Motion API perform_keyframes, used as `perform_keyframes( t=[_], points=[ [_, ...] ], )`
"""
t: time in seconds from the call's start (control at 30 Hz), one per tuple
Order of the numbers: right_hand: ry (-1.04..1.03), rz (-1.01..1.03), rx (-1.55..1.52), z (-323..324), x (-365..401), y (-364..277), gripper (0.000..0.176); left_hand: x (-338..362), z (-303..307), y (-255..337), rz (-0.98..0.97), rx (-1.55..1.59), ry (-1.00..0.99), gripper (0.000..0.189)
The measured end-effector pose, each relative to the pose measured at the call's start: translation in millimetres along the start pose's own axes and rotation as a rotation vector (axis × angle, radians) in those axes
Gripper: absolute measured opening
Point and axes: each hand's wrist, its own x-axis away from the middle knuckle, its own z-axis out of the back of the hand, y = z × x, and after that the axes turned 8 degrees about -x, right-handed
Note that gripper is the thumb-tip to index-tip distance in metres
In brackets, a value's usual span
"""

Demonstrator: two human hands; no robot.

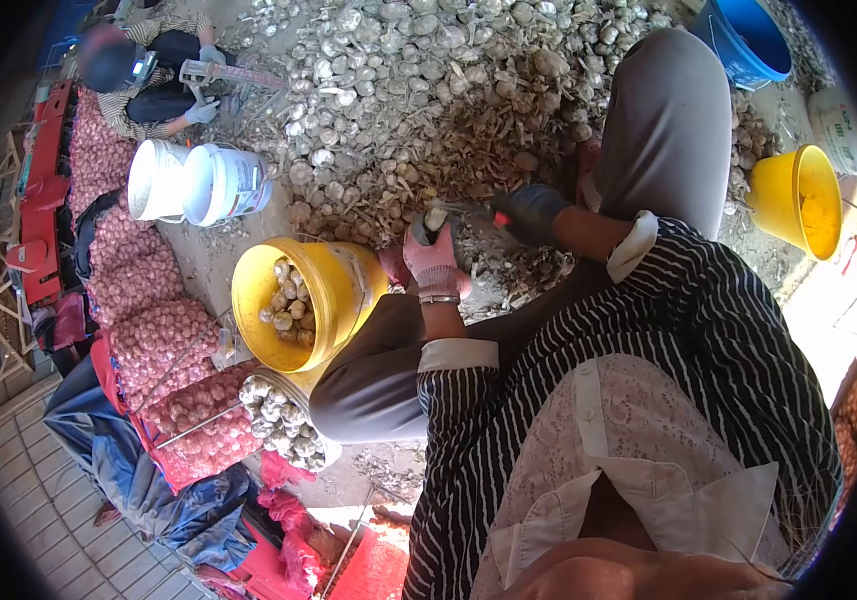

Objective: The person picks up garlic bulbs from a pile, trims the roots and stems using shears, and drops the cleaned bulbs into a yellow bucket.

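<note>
My left hand point(431, 256), in a pink glove with a dark fingertip area, is closed round a garlic bulb point(435, 218). From the right, my right hand point(531, 213) in a dark grey glove grips a red-handled tool point(500, 218), whose metal end reaches the bulb. Below and left of my left hand stands a yellow bucket point(325, 300), tilted in this view, with several garlic bulbs point(288, 308) inside. Beyond my hands spreads a large heap of garlic point(388, 90) with dry husks point(488, 145).
A co-worker point(148, 75) sits at the upper left near white buckets point(223, 185). Red mesh sacks point(153, 320) line the left side. A full container of garlic point(286, 425) stands by my knee. At the right are a blue bucket point(743, 45) and another yellow bucket point(783, 200).
</note>
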Motion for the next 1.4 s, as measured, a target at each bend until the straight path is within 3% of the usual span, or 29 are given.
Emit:
perform_keyframes(
  t=[0.03, 0.1, 0.13, 0.2, 0.27, 0.33, 0.37, 0.4, 0.47, 0.5, 0.57, 0.6, 0.67, 0.7, 0.73, 0.8, 0.87, 0.93, 1.0, 1.03, 1.1, 1.17, 1.2, 1.23, 1.27, 1.33, 1.37, 1.4],
  points=[
    [0.002, -0.01, -0.001, -3.2, -5.9, 2.9, 0.03, 0.8, -2.1, 4.9, -0.003, 0.004, -0.008, 0.044],
    [0.03, -0.083, -0.095, -12.6, -19.8, 7.5, 0.024, 5.0, -7.4, 18.1, -0.246, 0.087, -0.141, 0.041],
    [0.027, -0.091, -0.094, -15.1, -22.3, 8.1, 0.024, 4.2, -11.4, 21.1, -0.243, 0.092, -0.147, 0.041],
    [0.188, -0.164, -0.242, -21.5, -27.4, 9.4, 0.026, -0.3, -16.7, 23.6, 0.174, 0.691, -0.224, 0.041],
    [0.182, -0.168, -0.363, -23.1, -26.5, 11.6, 0.029, 0.5, -7.1, 21.1, 0.26, 0.843, -0.216, 0.032],
    [0.171, -0.162, -0.487, -21.9, -21.5, 6.0, 0.033, -6.8, 9.5, 15.5, 0.48, 1.133, -0.183, 0.022],
    [0.169, -0.155, -0.511, -16.9, -14.1, -1.1, 0.039, -14.4, 13.0, 4.7, 0.503, 1.376, -0.257, 0.022],
    [0.169, -0.15, -0.535, -14.5, -9.5, -6.2, 0.045, -14.3, 11.2, -2.9, 0.5, 1.377, -0.249, 0.022],
    [0.164, -0.073, -0.477, -17.4, -7.3, -10.4, 0.047, -12.3, 14.5, 5.5, 0.712, 1.587, -0.085, 0.031],
    [0.16, -0.004, -0.423, -18.2, -6.5, -11.5, 0.051, -10.1, 12.0, 6.1, 0.71, 1.587, -0.084, 0.031],
    [0.142, 0.017, -0.357, -19.4, -9.7, -10.7, 0.051, -5.0, -7.6, -15.3, 0.644, 1.556, -0.285, 0.041],
    [0.123, 0.038, -0.29, -19.2, -10.8, -9.9, 0.051, -4.4, -16.4, -27.8, 0.642, 1.553, -0.289, 0.041],
    [0.124, 0.009, -0.302, -12.9, -5.7, -12.8, 0.048, -4.7, -21.6, -28.3, -0.174, 0.663, -0.528, 0.046],
    [0.119, -0.019, -0.311, -9.9, -2.9, -14.1, 0.044, 0.6, -27.2, -27.6, -0.49, 0.137, -0.3, 0.033],
    [0.124, -0.02, -0.314, -11.2, -2.5, -11.8, 0.044, 3.6, -31.3, -28.8, -0.494, 0.135, -0.302, 0.033],
    [0.151, -0.025, -0.384, -16.0, -5.1, -7.0, 0.036, 6.3, -36.3, -33.5, -0.003, 0.954, -0.44, 0.029],
    [0.172, 0.089, -0.561, -53.2, -27.2, 7.9, 0.032, 5.3, -30.9, -33.4, -0.068, 0.824, -0.426, 0.033],
    [0.19, 0.196, -0.742, -46.6, -25.0, -2.9, 0.03, -0.2, -19.5, -18.3, -0.123, 0.693, -0.417, 0.042],
    [0.006, -0.053, -1.227, -40.2, -15.9, -16.3, 0.029, -7.1, -4.1, -8.4, 0.04, 1.716, -0.465, 0.034],
    [0.0, -0.057, -1.235, -42.2, -19.1, -14.5, 0.029, -12.8, 6.4, -15.5, 0.092, 1.844, -0.438, 0.024],
    [0.05, -0.309, -1.677, -41.6, -29.9, -3.2, 0.031, -51.9, 36.0, -28.1, -0.621, 1.937, -0.617, 0.039],
    [0.131, -0.387, -1.77, -20.9, -27.5, 5.5, 0.03, -25.5, 83.6, 11.3, 0.034, 2.165, 0.343, 0.059],
    [0.205, -0.454, -1.851, -12.6, -28.4, 7.5, 0.03, -25.7, 92.3, 1.9, -0.056, 2.159, 0.166, 0.066],
    [0.355, -0.57, -1.924, -14.3, -37.6, 7.4, 0.029, -28.3, 88.0, 5.5, -0.008, 2.088, 0.138, 0.063],
    [0.349, -0.578, -1.923, -15.6, -41.9, 9.2, 0.029, -32.9, 78.6, 10.8, 0.036, 2.015, 0.107, 0.061],
    [0.388, -0.647, -2.048, -12.7, -47.7, 12.4, 0.027, -39.7, 28.7, -13.5, 0.229, 1.706, -0.14, 0.051],
    [0.394, -0.659, -2.044, -15.5, -49.4, 12.2, 0.027, -42.0, -3.0, -33.0, 0.24, 1.71, -0.143, 0.051],
    [0.428, -0.617, -2.021, -20.1, -50.9, 11.0, 0.026, -44.2, -40.6, -58.5, 0.396, 1.383, -0.249, 0.047]
  ],
)
